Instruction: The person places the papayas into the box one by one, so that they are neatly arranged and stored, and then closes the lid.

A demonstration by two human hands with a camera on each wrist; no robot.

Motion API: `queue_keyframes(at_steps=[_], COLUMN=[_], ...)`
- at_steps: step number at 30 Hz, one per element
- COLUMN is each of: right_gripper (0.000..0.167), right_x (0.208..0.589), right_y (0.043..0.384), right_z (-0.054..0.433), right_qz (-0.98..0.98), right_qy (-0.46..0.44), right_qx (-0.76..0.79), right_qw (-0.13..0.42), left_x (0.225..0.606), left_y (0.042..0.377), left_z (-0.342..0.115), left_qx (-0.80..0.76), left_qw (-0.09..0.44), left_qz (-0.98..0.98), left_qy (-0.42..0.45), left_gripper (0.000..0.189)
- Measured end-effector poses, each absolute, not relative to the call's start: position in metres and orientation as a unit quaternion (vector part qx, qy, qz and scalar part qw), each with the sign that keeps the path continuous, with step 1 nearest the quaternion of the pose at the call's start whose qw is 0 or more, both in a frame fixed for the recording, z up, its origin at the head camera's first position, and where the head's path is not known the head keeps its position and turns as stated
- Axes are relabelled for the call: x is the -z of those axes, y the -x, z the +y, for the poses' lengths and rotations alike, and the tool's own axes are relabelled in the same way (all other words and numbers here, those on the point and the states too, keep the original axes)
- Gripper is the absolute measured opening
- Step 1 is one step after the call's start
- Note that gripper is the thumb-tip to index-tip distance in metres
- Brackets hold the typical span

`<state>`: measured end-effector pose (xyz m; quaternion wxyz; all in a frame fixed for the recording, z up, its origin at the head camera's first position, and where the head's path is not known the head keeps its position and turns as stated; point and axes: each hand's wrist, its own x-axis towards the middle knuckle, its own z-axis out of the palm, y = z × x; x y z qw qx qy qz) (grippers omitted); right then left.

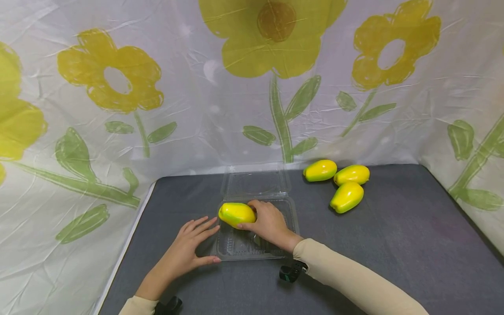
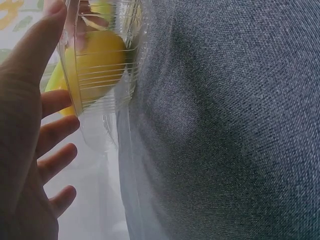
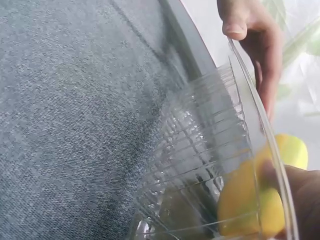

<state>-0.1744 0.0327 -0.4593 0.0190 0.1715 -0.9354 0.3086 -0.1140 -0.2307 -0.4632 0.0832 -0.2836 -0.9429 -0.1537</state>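
Observation:
My right hand (image 1: 271,224) grips a yellow-green papaya (image 1: 235,213) at its right end, thumb in front and fingers behind. The fruit lies over the left part of a clear plastic clamshell box (image 1: 240,250), and in the left wrist view the papaya (image 2: 97,65) shows through the ribbed wall. At the box's left side is my left hand (image 1: 188,248), fingers spread and straight. Its thumb and fingertips are right at the box's rim (image 3: 265,122) in the right wrist view. The hinged lid (image 1: 256,183) lies folded back, away from me.
Three more papayas lie close together at the back right: one (image 1: 320,170) at the left, one (image 1: 351,175) at the right, one (image 1: 347,197) nearer me. A dark grey cloth (image 1: 378,262) covers the table. A flower-printed curtain (image 1: 189,87) hangs behind and at both sides.

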Motion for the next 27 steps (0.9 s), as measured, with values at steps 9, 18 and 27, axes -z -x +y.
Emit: queue_keyframes(at_steps=[9,18,27], right_gripper=[0.071,0.073,0.074], right_x=[0.458,0.453,0.448], right_y=[0.174,0.172,0.171], right_z=[0.033,0.035,0.043], right_qz=[-0.935,-0.933,-0.934], right_qy=[-0.171,-0.183,-0.182], right_qx=[-0.311,-0.311,-0.307], right_qw=[0.011,0.009,0.002], left_x=[0.462,0.462,0.461], left_y=[0.113,0.113,0.112], left_z=[-0.231,-0.231,-0.23], left_qx=[0.155,0.152,0.155], left_qw=[0.074,0.08,0.077], left_qz=[-0.945,-0.944,-0.944], left_qy=[0.279,0.282,0.28], left_gripper=[0.086,0.085,0.085])
